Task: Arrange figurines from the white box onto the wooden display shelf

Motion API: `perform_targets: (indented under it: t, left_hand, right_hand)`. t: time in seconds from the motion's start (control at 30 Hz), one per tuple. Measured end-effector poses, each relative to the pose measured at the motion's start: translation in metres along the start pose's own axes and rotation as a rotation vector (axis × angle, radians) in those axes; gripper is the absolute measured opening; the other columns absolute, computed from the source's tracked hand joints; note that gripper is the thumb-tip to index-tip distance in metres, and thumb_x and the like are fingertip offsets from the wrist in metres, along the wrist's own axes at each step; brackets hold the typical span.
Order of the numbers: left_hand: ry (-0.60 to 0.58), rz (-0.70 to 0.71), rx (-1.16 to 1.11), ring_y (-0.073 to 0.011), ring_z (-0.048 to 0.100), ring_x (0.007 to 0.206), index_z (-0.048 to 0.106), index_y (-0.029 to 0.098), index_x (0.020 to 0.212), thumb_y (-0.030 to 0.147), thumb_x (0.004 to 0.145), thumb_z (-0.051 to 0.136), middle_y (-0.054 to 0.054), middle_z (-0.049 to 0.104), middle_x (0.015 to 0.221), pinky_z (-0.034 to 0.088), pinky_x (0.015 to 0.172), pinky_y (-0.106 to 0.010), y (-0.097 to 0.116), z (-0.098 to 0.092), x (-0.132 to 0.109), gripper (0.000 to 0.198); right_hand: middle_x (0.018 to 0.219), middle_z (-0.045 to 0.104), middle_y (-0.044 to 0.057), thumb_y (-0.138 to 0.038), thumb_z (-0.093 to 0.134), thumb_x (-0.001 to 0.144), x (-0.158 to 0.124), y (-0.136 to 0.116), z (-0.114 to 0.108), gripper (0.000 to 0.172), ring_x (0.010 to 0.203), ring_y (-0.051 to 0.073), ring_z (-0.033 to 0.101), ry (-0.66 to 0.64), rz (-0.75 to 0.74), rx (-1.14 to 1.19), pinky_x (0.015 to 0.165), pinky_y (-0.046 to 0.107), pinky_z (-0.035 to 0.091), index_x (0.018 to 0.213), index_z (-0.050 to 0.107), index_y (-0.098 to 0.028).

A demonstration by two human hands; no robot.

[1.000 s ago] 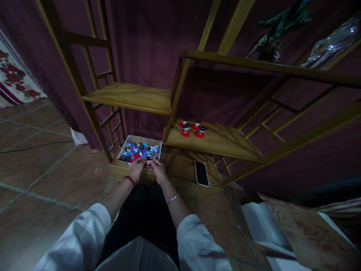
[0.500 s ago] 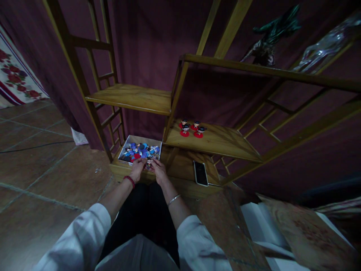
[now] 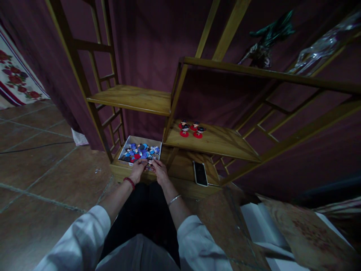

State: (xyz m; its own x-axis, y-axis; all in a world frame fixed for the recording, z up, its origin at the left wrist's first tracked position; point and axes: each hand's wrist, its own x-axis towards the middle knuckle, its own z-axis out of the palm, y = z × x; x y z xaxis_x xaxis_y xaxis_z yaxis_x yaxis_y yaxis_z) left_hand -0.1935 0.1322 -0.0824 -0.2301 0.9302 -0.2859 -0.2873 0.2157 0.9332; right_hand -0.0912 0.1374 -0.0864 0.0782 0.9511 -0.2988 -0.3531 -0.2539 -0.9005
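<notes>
A white box full of small blue, red and black figurines stands on the lowest board of a wooden shelf unit. My left hand, with a red bead bracelet at the wrist, and my right hand, with a thin bangle, meet at the box's near edge. Both pinch one small figurine between their fingertips. Several red-based figurines stand in a group on the middle shelf to the right.
A phone lies face up on the lowest board, right of the box. Two dark and silvery statuettes stand on the top shelf. A tiled floor spreads left. White boxes and a patterned sheet lie at lower right.
My hands stay at the box's near edge, fingertips working the small figurine. The view has drifted slightly; nothing else has moved.
</notes>
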Motion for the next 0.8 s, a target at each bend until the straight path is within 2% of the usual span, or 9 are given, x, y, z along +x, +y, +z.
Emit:
perform_targets:
  t: [0.23, 0.57, 0.8]
  left_hand:
    - [0.007, -0.031, -0.019, -0.0083, 0.052, 0.045, 0.056, 0.013, 0.071, 0.028, 0.057, 0.064, 0.001, 0.057, 0.056, 0.036, 0.046, -0.021, -0.004, -0.001, -0.005, 0.022]
    - [-0.069, -0.001, -0.070, -0.0095, 0.055, 0.052, 0.057, 0.013, 0.073, 0.020, 0.058, 0.063, 0.000, 0.058, 0.059, 0.041, 0.051, -0.021, -0.009, -0.002, -0.009, 0.017]
    - [-0.060, -0.016, -0.072, -0.0090, 0.054, 0.050, 0.058, 0.013, 0.074, 0.020, 0.057, 0.064, 0.000, 0.059, 0.057, 0.040, 0.050, -0.022, -0.013, -0.002, -0.008, 0.020]
  right_hand:
    - [0.068, 0.064, 0.000, -0.035, 0.070, 0.053, 0.000, 0.002, -0.001, 0.031, 0.047, 0.006, 0.053, 0.033, -0.042, -0.048, 0.044, 0.017, 0.041, 0.076, 0.063, -0.015]
    - [0.063, 0.062, -0.002, -0.038, 0.069, 0.054, -0.004, -0.003, 0.000, 0.032, 0.048, 0.008, 0.054, 0.079, -0.040, -0.102, 0.044, 0.018, 0.040, 0.074, 0.060, -0.015]
    - [0.070, 0.063, -0.001, -0.036, 0.068, 0.056, -0.001, 0.002, -0.001, 0.035, 0.046, 0.006, 0.051, 0.081, -0.047, -0.090, 0.042, 0.017, 0.039, 0.084, 0.062, -0.017]
